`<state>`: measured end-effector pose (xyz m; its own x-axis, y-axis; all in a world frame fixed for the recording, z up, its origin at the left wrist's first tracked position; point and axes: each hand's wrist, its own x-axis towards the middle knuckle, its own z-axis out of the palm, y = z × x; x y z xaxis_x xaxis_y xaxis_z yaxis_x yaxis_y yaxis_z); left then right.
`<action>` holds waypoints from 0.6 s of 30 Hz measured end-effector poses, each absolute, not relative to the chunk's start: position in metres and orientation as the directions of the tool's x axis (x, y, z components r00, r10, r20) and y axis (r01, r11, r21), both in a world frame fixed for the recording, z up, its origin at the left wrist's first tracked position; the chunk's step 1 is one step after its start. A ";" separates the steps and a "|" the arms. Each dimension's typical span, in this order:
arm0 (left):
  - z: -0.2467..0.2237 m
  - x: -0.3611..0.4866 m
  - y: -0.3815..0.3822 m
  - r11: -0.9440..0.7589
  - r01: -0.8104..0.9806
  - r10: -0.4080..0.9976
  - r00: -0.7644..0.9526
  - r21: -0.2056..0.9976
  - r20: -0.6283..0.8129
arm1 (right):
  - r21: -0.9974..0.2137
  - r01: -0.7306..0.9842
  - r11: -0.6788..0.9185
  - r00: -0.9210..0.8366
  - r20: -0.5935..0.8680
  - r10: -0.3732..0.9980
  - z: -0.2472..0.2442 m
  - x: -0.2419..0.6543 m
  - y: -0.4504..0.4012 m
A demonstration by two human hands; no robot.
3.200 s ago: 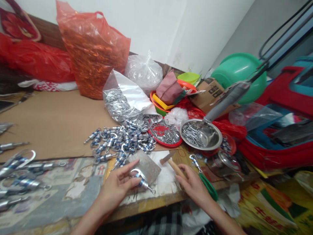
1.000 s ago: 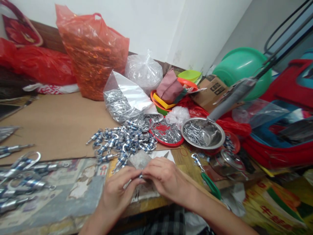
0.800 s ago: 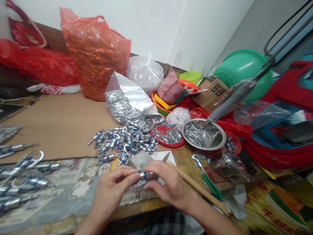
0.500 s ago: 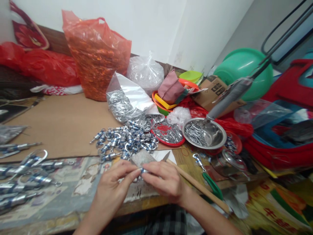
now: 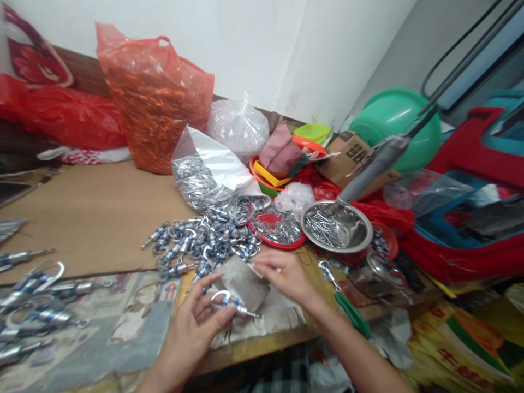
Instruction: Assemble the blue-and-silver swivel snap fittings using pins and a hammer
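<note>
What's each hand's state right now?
Left hand: holding a hook.
Right hand: over the block's right side; whether it grips anything can't be told.

The heap of hooked fittings (image 5: 208,240) lies partly on the cardboard sheet (image 5: 94,207), behind the block (image 5: 243,284). More fittings (image 5: 45,305) lie far left. Right of the heap sits the tray (image 5: 276,245), then the bowl (image 5: 335,250) with pins in it; 1 fitting (image 5: 329,274) lies before the bowl. Behind the heap stands the open bag (image 5: 223,164), with the tied bag (image 5: 239,128) behind that and the tall bag (image 5: 158,103) to their left.
</note>
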<state>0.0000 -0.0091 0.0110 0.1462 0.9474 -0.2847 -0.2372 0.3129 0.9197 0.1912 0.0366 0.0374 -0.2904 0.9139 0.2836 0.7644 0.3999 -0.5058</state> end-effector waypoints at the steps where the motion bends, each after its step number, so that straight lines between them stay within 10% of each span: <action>1: 0.010 0.000 -0.007 0.337 -0.240 0.937 0.184 0.910 -0.298 | -0.367 0.899 0.239 -0.148 0.260 0.954 0.036 0.204 0.054; 9: 0.011 -0.002 0.003 0.408 -0.200 0.889 0.310 0.891 -0.338 | -0.204 0.979 0.009 0.012 0.100 0.995 0.010 0.251 0.140; 18: 0.007 -0.004 0.008 0.398 -0.234 0.905 0.258 0.887 -0.337 | -0.524 0.852 -0.022 0.138 0.182 0.974 0.021 0.259 0.130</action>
